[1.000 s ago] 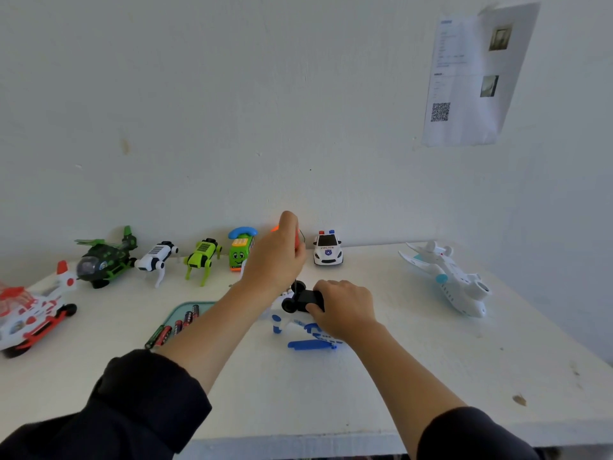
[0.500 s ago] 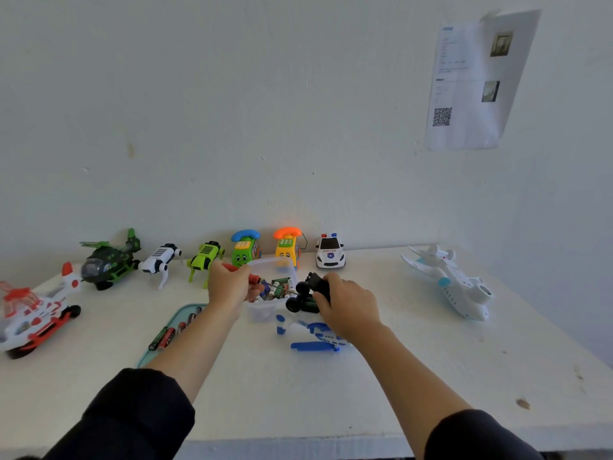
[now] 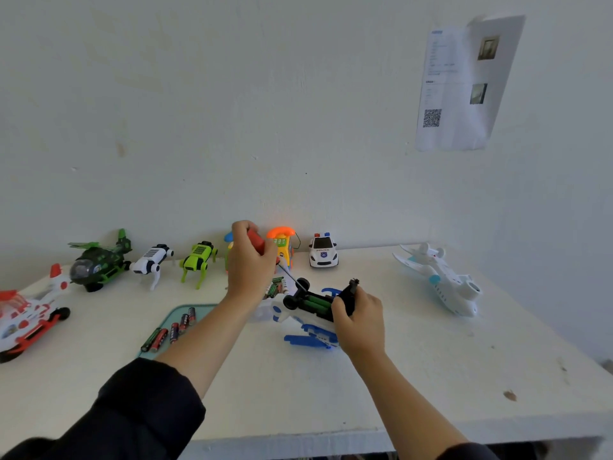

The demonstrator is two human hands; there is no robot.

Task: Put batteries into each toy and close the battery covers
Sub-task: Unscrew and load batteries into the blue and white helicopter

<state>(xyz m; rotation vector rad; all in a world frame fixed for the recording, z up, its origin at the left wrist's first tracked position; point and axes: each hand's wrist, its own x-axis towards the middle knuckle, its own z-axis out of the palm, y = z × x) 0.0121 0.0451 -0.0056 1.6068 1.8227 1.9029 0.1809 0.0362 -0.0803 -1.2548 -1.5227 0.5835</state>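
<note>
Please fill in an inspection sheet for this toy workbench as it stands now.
Surface: white table, a few dark specks.
Job's things: upturned toy showing green batteries in its bay; red-handled screwdriver; loose batteries on teal tray.
Clutter: toys along the wall, white plane to the right.
Hands: left hand grips screwdriver; right hand holds toy.
Cables: nothing seen.
Surroundings: wall sheet.

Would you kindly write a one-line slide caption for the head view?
Left hand aims a red-handled screwdriver at the upturned toy helicopter gripped by the right hand.
</note>
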